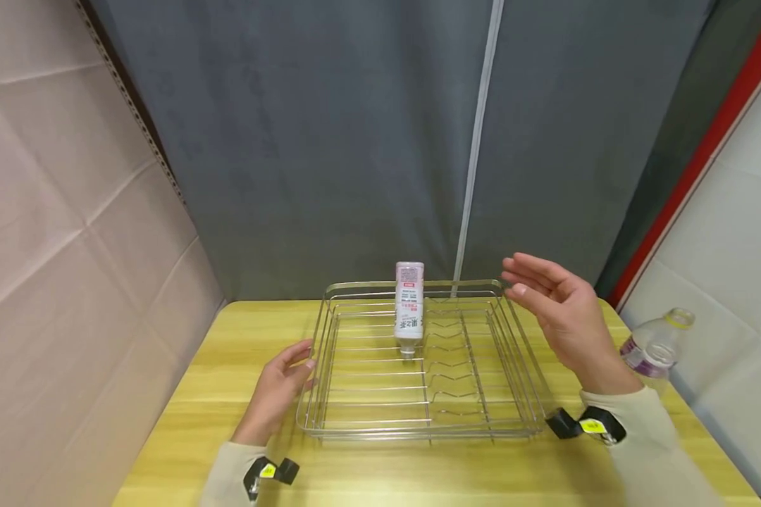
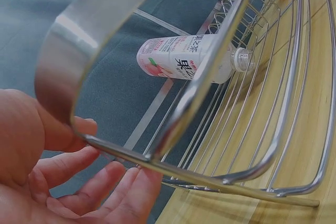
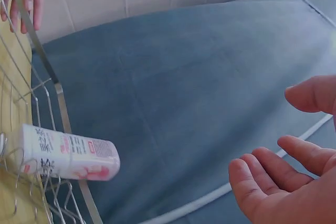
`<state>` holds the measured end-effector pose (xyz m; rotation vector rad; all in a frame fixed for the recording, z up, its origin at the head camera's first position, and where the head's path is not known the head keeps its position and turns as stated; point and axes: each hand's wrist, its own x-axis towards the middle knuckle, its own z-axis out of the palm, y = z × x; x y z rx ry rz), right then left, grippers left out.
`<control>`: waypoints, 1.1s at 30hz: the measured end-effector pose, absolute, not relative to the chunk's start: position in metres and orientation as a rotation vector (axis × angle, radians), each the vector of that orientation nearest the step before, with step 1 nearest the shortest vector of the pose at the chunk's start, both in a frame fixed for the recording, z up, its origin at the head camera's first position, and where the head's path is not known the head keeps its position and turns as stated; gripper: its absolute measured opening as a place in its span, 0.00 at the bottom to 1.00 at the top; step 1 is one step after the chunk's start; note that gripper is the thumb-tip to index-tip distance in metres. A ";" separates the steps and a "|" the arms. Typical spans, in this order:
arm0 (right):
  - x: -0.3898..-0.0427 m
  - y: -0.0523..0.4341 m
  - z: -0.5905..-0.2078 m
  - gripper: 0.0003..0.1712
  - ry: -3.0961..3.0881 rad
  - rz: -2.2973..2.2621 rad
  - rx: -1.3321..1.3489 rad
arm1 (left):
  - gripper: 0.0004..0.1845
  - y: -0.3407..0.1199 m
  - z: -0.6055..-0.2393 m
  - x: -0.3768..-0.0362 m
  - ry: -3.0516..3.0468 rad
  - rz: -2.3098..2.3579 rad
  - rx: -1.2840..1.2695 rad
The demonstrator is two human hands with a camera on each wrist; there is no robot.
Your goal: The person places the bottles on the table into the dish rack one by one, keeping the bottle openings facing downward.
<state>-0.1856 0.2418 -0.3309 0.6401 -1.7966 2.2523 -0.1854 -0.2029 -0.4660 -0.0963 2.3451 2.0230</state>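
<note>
Chrome wire rack (image 1: 526, 366), white cylindrical bottle (image 1: 409, 303)

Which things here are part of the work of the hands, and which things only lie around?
Part of the work:
- wire rack, left hand at its left rim
- white bottle standing cap-down in the rack
- right hand, open above the right rim

Only lying around:
- clear plastic bottle on the table's right edge

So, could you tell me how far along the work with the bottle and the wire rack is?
Done: the white bottle stands cap-down inside the wire rack. In hand: the left hand rests on the rack's left rim; the right hand hovers open, holding nothing. Left: the clear bottle sits outside, untouched.
</note>
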 end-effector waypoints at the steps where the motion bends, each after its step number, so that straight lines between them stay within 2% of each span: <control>1: -0.180 0.246 -0.331 0.27 -1.782 2.240 0.645 | 0.27 -0.203 -0.466 -0.186 2.342 2.022 -0.091; 8: -0.143 0.282 -0.340 0.31 -1.679 2.208 0.703 | 0.28 -0.203 -0.467 -0.186 2.337 2.004 -0.076; 20: -0.092 0.333 -0.358 0.32 -1.696 1.868 0.326 | 0.28 -0.204 -0.466 -0.186 2.300 2.023 -0.059; 27: -0.076 0.359 -0.389 0.30 -1.384 1.911 0.356 | 0.28 -0.205 -0.466 -0.189 2.283 2.028 -0.042; 33: -0.072 0.370 -0.409 0.31 -1.281 1.945 0.172 | 0.28 -0.206 -0.467 -0.187 2.279 2.033 -0.039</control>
